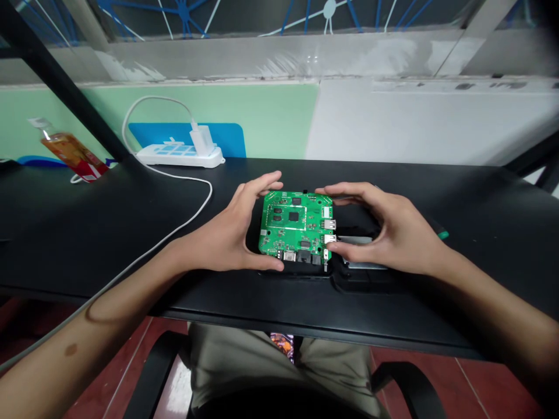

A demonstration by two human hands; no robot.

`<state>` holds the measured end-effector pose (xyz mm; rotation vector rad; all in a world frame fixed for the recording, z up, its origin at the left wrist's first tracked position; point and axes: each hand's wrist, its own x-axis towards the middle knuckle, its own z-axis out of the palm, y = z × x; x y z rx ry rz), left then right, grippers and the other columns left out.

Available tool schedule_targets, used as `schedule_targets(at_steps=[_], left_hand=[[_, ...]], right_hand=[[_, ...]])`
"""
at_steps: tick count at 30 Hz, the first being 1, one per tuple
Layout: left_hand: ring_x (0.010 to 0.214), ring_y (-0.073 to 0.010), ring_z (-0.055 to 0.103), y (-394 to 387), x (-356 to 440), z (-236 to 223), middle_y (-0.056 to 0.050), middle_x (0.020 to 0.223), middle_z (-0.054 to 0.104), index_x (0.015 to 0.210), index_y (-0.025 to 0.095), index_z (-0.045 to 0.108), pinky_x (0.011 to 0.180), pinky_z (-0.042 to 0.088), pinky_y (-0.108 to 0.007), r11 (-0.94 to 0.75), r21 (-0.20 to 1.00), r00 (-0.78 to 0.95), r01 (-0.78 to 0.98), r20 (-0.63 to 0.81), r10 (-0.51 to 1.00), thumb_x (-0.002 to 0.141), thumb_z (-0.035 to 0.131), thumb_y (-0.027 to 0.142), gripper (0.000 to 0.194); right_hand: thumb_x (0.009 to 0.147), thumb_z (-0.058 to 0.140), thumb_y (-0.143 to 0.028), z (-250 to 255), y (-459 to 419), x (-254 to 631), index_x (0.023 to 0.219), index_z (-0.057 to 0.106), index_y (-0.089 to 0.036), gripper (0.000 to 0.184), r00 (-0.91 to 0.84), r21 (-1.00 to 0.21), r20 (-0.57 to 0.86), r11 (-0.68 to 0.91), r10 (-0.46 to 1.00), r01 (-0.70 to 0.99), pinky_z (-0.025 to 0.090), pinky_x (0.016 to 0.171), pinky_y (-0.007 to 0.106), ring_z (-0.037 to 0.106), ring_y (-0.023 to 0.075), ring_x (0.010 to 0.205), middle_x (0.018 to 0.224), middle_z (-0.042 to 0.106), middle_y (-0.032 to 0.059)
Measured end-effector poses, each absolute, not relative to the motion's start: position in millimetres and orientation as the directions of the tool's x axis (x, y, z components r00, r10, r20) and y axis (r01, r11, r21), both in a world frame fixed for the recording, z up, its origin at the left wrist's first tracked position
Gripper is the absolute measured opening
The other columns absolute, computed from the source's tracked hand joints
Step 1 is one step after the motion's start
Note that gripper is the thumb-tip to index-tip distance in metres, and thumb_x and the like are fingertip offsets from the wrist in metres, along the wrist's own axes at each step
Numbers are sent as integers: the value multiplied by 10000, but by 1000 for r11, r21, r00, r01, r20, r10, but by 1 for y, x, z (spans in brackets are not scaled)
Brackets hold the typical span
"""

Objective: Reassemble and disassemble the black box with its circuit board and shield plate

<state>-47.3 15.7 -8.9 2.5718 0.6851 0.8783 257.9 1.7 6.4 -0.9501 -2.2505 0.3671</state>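
Observation:
A green circuit board (286, 233) with chips and metal ports lies between my two hands, tilted slightly, over a black plastic casing (297, 273). My left hand (238, 227) curves around the board's left side, thumb at the near corner and fingers at the far corner. On the other side, my right hand (384, 227) grips the right edge, its thumb by the USB ports and its fingertips at the far corner. Beneath my right hand sits another black casing part (362, 279) with a silver metal plate (358, 240), partly hidden by the hand.
A white power strip (174, 156) with a plugged-in charger (202, 139) stands against the wall. Its white cable (192, 218) runs across the black table (131, 233) and past my left arm. A drink bottle (74, 152) leans at far left. A green-tipped object (443, 235) lies behind my right wrist.

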Motion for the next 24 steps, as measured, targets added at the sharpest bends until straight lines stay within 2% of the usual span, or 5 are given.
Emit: schedule_targets(at_steps=[6, 11, 18, 21, 24], left_hand=[[1498, -426, 413, 16, -48, -9, -180, 1632, 320, 1640, 354, 96, 1230, 406, -650, -820, 459, 687, 341, 474, 551, 681, 933, 595, 1296], [1483, -435, 431, 16, -48, -8, -169, 1649, 315, 1646, 345, 90, 1225, 411, -644, -816, 463, 691, 346, 462, 556, 679, 937, 586, 1308], [1450, -426, 456, 17, -51, -5, -158, 1630, 364, 1647, 352, 101, 1210, 405, -667, -824, 443, 712, 353, 445, 544, 681, 936, 555, 1293], [1431, -424, 462, 18, -51, -5, -160, 1582, 404, 1646, 347, 102, 1195, 423, -659, -830, 433, 709, 351, 457, 538, 685, 930, 542, 1283], [1405, -415, 485, 19, -52, -5, -159, 1520, 452, 1635, 346, 100, 1196, 419, -655, -838, 420, 697, 348, 481, 531, 683, 921, 584, 1280]], right_hand=[[718, 869, -399, 5, 1, 256, 1367, 607, -258, 714, -493, -527, 501, 703, 711, 479, 603, 1087, 533, 725, 289, 1190, 1390, 709, 77], [701, 882, -405, 3, 1, 254, 1367, 617, -240, 736, -483, -530, 514, 705, 709, 471, 604, 1084, 488, 729, 274, 1182, 1382, 717, 81], [714, 870, -414, 3, 1, 253, 1383, 604, -259, 737, -498, -520, 504, 708, 706, 478, 611, 1068, 501, 730, 278, 1179, 1404, 703, 80], [739, 850, -409, 3, 1, 253, 1398, 593, -257, 724, -506, -521, 494, 707, 707, 478, 608, 1069, 505, 723, 284, 1191, 1410, 693, 88], [797, 799, -395, 3, 1, 254, 1457, 534, -265, 724, -551, -500, 478, 728, 684, 470, 584, 1101, 510, 668, 296, 1287, 1452, 644, 107]])
